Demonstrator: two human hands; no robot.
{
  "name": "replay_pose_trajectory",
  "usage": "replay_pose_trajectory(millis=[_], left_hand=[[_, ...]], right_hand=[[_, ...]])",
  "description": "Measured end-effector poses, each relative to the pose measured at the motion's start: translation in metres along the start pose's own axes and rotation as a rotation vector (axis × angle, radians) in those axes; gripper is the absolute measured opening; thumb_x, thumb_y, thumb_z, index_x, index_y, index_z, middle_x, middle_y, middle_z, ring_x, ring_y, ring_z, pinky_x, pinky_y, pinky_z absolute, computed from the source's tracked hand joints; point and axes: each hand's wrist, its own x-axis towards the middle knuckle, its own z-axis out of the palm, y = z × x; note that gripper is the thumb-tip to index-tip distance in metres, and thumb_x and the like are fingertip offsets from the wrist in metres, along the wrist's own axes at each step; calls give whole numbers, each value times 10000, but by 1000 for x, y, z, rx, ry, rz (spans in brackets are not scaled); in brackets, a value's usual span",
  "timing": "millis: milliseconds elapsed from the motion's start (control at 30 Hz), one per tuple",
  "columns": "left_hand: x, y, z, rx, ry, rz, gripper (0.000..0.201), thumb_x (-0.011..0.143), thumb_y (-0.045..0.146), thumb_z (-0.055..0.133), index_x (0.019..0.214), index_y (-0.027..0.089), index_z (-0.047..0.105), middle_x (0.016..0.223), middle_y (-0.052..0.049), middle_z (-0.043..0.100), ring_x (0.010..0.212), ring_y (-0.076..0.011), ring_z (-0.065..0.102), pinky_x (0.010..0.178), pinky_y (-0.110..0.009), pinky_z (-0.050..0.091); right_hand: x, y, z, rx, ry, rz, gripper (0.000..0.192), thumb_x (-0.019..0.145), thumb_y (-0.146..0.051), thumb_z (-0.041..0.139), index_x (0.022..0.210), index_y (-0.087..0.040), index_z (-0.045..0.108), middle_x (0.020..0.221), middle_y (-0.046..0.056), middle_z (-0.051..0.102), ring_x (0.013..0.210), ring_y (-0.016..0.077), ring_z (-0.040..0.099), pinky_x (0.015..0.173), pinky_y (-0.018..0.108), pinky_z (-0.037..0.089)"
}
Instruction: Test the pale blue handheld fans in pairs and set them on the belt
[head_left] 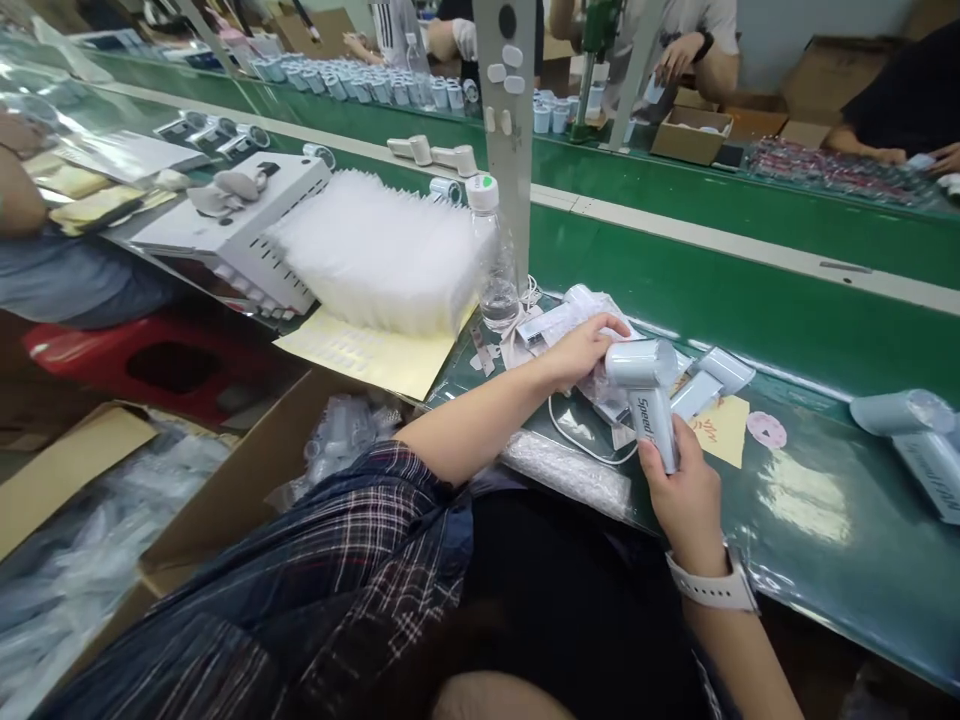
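Plaid sleeve point(360, 560) is nearest. By the right hand point(686, 495) a fan point(649, 395) is gripped at its handle above the table point(825, 500); on bags point(592, 380) the left hand point(581, 350) is laid, fingers loose. Wrapped parts fill the box point(247, 470).

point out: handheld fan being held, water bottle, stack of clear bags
handheld fan point(651, 420), head view, on its handle by the lettering
water bottle point(496, 262), head view, on its clear body
stack of clear bags point(375, 250), head view, top of the pile
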Motion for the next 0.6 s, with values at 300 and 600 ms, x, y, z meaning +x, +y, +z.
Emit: replay_pose_trajectory(millis=[300, 600], left_hand=[[-28, 22, -10, 743, 89, 542, 468, 1117, 92, 368, 1494, 220, 615, 859, 10, 644, 938, -190, 558, 980, -381, 365], [-48, 53, 6, 1282, 33, 947, 528, 1175, 100, 334, 1640, 233, 546, 950, -7, 701, 975, -173, 584, 869, -364, 339]], right_hand=[[-10, 2, -18, -490, 105, -402, 535, 1130, -526, 477, 1366, -122, 738, 811, 119, 744, 753, 278, 698, 650, 335, 406], [-26, -14, -51, -666, 248, -655, 470, 1157, -478, 483, 1245, -130, 786, 665, 48, 585, 620, 213, 544, 584, 333, 290]])
